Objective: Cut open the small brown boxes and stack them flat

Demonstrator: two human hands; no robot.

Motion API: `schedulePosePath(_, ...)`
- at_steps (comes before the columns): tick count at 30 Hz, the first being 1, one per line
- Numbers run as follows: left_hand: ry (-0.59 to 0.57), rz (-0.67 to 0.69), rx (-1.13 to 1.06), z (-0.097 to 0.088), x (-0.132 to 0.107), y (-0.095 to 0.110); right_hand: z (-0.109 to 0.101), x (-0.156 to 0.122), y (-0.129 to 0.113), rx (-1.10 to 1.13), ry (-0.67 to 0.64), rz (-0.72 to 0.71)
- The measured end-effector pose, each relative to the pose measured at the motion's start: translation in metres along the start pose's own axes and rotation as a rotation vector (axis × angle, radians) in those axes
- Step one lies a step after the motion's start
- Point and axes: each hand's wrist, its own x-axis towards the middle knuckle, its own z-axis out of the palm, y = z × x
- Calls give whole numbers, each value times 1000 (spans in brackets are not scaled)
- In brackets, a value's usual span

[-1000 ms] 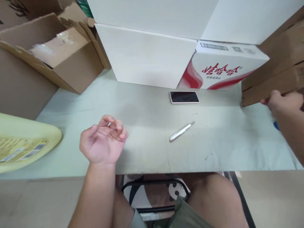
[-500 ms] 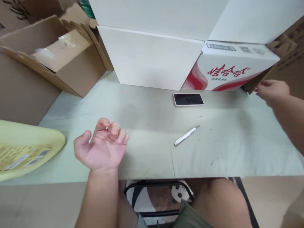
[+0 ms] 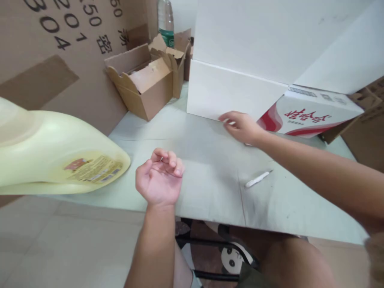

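Observation:
My left hand (image 3: pixel 161 176) is palm up above the table's near side, its fingers loosely curled and apart, holding nothing. To its left stands a large pale yellow bottle (image 3: pixel 60 148) with a printed label. Stretched across the table, my right hand (image 3: pixel 240 127) hangs in front of a plain white box panel (image 3: pixel 231 90), its fingers bent and slightly apart, nothing visible in them. The phone is almost wholly hidden beneath that hand and forearm. Nearer to me a white craft knife (image 3: pixel 258 179) lies on the table with its thin tip pointing right.
A white and red printed carton (image 3: pixel 309 116) stands at the back right. Open brown cardboard boxes (image 3: pixel 156 96) stand back left, with a clear green-labelled bottle (image 3: pixel 166 24) behind them. A large printed carton (image 3: pixel 87 68) rises on the left. Pale green cloth (image 3: pixel 210 196) covers the table.
My right hand has swung left from the carton's right end to in front of the white panel. The view has turned left, showing more of the yellow bottle. My left hand keeps its pose.

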Motion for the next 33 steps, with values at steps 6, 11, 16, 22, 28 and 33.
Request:
schedulePosePath(6, -8, 25, -53, -8, 4, 15, 118, 96, -139, 14, -62, -589)
schedulePosePath(11, 27, 43, -65, -16, -1, 25, 161, 142, -186, -22, -74, -610)
schedulePosePath(16, 143, 130, 8, -16, -7, 25, 133, 98, -143, 308, 68, -456)
schedulePosePath(22, 525, 472, 253, -17, -5, 11, 51, -56, -66, 507, 374, -228)
schedulePosePath(28, 369, 503, 418, -14, 4, -4, -2, -190, -14, 442, 360, -417)
schedulePosePath(33, 102, 358, 431, -8, 9, -28, -18, -219, 3, 307, 270, -489)
